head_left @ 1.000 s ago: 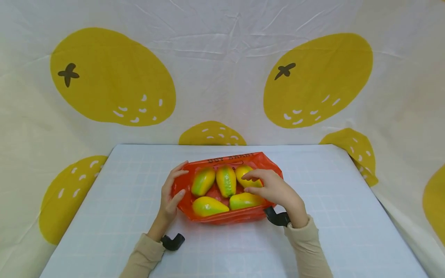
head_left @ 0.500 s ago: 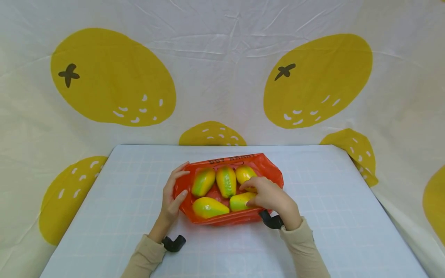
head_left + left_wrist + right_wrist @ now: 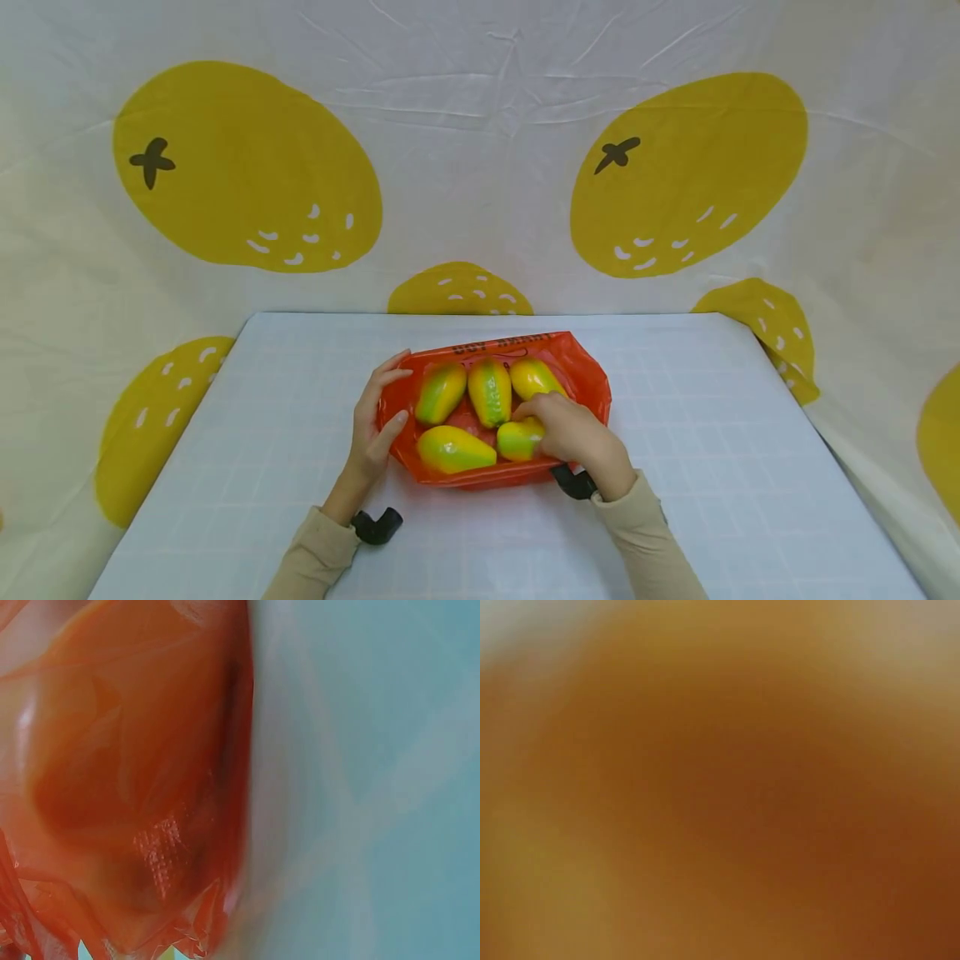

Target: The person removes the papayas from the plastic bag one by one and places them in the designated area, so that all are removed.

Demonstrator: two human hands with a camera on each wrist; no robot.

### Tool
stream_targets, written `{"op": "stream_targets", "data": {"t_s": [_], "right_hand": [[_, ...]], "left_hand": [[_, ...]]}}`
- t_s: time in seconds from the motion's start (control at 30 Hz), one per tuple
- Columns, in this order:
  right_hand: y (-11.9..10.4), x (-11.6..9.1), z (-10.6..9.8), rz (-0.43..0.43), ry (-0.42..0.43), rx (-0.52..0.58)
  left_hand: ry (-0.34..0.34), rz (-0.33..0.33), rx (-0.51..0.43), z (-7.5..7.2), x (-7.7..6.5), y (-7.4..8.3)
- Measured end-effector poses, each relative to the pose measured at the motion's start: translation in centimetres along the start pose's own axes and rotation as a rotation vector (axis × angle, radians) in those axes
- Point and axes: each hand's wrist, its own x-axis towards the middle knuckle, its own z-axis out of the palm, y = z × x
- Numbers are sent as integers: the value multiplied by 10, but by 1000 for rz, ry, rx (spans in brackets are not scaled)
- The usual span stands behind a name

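Note:
In the head view, a red plastic bag point(image 3: 592, 375) lies with its mouth wide, holding several yellow-green papayas point(image 3: 489, 392). My left hand point(image 3: 372, 417) cups the bag's left end, thumb over the rim and fingers curved along the side. The right hand point(image 3: 573, 433) reaches inside and grips the front right papaya point(image 3: 519, 440) from above; the hand covers that fruit's right part. Another papaya point(image 3: 452, 450) lies at the front left, near the left thumb. Through the left wrist view, the red bag point(image 3: 135, 750) shows close up with a rounded shape inside. Only an orange-brown blur fills the right wrist view.
The bag stands on a table with a pale checked cloth point(image 3: 300, 400). Behind it hangs a white curtain point(image 3: 472, 183) printed with big yellow fruit shapes. Black curved pieces point(image 3: 378, 527) are worn at both wrists.
The right hand has come down and left from above the bag's right side, and its fingers have closed over the front right papaya. The left hand stays at the bag's left end.

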Motion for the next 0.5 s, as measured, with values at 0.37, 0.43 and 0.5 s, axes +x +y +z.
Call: {"op": "stream_targets", "data": {"t_s": [0.37,0.43,0.5], "right_hand": [[2,-1,-3,-39,24,-52],[2,-2,-6,-63,58,-46],[3,-3,-10,-81,93,-36]], "left_hand": [[-2,-2,1,0,-1,-1],[-4,0,2,0,-1,-1],[-3,5,-1,0,-1,-1]]}}
